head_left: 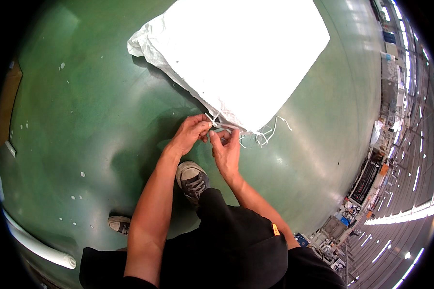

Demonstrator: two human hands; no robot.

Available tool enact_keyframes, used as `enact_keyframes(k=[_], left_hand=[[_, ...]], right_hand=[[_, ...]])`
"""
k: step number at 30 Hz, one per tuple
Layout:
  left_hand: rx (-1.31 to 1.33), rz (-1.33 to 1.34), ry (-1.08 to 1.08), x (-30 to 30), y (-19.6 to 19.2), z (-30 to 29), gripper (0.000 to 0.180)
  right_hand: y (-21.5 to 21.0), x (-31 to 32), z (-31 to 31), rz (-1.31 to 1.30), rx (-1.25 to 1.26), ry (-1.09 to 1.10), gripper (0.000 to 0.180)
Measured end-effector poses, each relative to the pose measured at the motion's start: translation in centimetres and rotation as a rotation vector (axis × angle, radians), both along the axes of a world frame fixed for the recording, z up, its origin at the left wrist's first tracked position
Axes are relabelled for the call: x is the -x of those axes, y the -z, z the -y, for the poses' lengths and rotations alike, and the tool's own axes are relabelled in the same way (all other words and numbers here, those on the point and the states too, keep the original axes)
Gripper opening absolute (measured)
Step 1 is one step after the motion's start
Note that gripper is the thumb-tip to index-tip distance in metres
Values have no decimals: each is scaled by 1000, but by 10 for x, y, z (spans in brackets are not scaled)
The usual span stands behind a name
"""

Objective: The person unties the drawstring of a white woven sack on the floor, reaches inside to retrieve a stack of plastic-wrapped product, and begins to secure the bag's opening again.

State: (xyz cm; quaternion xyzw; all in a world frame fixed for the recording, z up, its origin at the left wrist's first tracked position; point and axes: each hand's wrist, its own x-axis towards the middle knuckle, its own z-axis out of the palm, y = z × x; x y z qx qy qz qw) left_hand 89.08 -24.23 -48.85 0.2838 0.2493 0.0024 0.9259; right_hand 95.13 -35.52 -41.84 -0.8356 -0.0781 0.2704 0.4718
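Observation:
A large white woven sack lies on the green floor, its near corner pointing toward me. White string is at that corner, and loose ends of it trail off to the right. My left hand pinches the string with thumb and forefinger at the sack's near edge. Close beside it, my right hand has its fingers bent and drawn together at the same edge, on the string as far as I can see. Both fingertips partly cover what lies between them.
My shoes stand on the green floor just below my hands. A white roll or tube lies at the lower left, and a brown cardboard box is at the left edge. Machines and benches line the far right.

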Motion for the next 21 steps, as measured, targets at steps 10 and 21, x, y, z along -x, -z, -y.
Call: enact_keyframes(k=[10,21], left_hand=[[-29,-24,3,2,-1,1,15],[83,39,-45,-4,9,2,13]], right_hand=[[14,-7,7,-134,-135,5,15],[-4,6,62,81,226,-889,26]])
